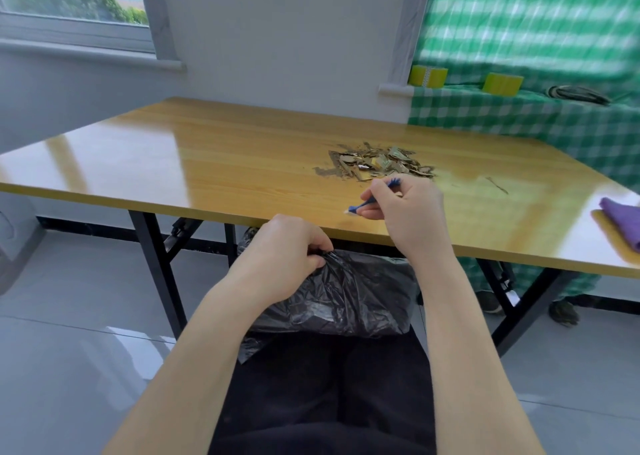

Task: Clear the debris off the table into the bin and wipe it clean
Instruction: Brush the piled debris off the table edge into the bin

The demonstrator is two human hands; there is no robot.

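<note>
Left hand (287,243): below the tabletop's near edge, fingers curled tight on a bunched fold of the bag's rim.
Bag (346,295): black liner of the bin, crumpled over the person's lap. Its mouth runs from the left hand rightward under the edge, and the bin itself is hidden inside it.
Tabletop (207,163): glossy yellow wood, its near edge running left to right just above the bag.
Blue tool (363,206): thin, slanting from a pale tip at lower left to a bristly-looking end at upper right. Whether it is a brush is too small to tell.
Debris (377,165): one loose heap of brown and greenish scraps, well in from the near edge. It lies just beyond the right hand, straight across the tabletop from the bag's mouth.
Right hand (408,212): over the tabletop between edge and heap, fingers pinched on the tool. It is much the nearer hand to the scraps.
Key relation: heap, right hand, edge and bag lie roughly in one line towards the person. A pull straight back would probably carry the scraps over the edge into the bag, if the left hand holds the rim open beneath.
Sliver (497,184): one stray piece, apart to the heap's right.
Cloth (623,222): purple, folded at the far right edge, untouched, likely for the wiping.
</note>
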